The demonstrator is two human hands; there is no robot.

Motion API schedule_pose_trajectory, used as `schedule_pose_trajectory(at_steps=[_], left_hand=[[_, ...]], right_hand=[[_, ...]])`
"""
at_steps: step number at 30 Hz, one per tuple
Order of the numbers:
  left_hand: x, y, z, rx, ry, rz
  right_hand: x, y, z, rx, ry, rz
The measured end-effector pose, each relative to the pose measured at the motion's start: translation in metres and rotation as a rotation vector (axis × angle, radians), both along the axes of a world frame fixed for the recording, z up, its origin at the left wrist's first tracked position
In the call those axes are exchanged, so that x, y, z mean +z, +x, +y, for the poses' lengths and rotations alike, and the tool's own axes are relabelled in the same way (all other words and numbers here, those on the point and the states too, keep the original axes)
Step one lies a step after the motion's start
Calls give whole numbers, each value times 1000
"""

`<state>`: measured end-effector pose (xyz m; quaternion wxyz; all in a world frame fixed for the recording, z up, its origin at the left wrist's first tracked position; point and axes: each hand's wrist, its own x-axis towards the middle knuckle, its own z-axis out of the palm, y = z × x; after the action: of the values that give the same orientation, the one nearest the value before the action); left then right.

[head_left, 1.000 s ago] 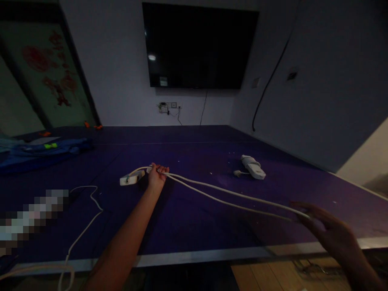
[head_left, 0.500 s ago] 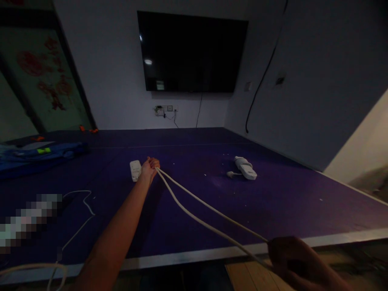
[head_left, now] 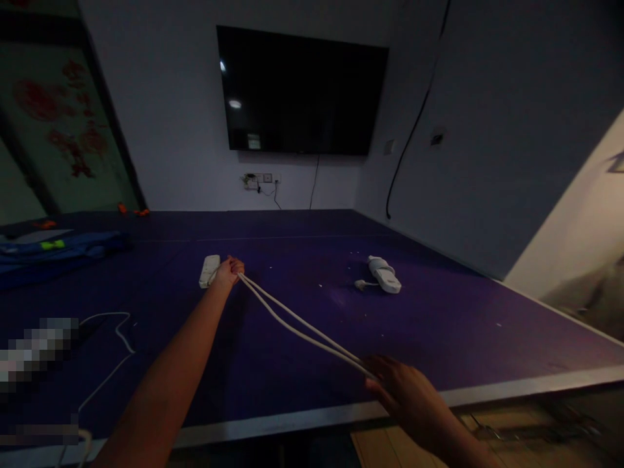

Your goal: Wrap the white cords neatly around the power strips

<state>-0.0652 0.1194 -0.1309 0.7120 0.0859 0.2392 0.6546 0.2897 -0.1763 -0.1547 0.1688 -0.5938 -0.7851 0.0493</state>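
My left hand (head_left: 231,269) is closed around one end of a doubled white cord (head_left: 299,325), over the purple surface. Right beside that hand lies a white power strip (head_left: 209,270), partly hidden by it. Nearer to me, my right hand (head_left: 402,385) grips the same doubled cord, its two strands running close together between the hands. A second white power strip (head_left: 385,275), its cord wrapped around it and its plug lying loose at its left, rests further right, touched by neither hand.
The purple table (head_left: 292,383) has a pale front edge. Blue cloth (head_left: 73,250) lies at the left, with small orange things (head_left: 141,212) behind it. A thin white cable (head_left: 117,331) runs at the left from a blurred-out object. A television (head_left: 302,94) hangs on the back wall.
My right hand has moved left and forward over the table, nearer to my left hand, and the cord strands between them have drawn closer together. The view has shifted slightly.
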Motion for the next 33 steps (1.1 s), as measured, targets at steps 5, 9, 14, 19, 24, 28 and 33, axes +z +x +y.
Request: schedule_pose_trajectory(at_steps=[5,9,14,19,24,28,33], left_hand=[[-6,-5,-11,47,-53,54],[-11,2,-27,71,-110,134],[-27,23,-69,-66,-212,305],[-45,43,-116,-206,-264,401],[-30,51,-127,-291,-202,301],[-5,42,-122,-360,-74,182],[0,43,-127,-594,16,141]], right_hand=[[4,-28,-14,-62,191,-47],[-2,-50,-20,-33,384,-15],[-4,-63,-18,-82,541,-3],[2,-72,-16,-127,649,79],[0,-83,-9,8,639,69],[-1,-65,16,189,258,-40],[13,-27,72,70,94,-150]])
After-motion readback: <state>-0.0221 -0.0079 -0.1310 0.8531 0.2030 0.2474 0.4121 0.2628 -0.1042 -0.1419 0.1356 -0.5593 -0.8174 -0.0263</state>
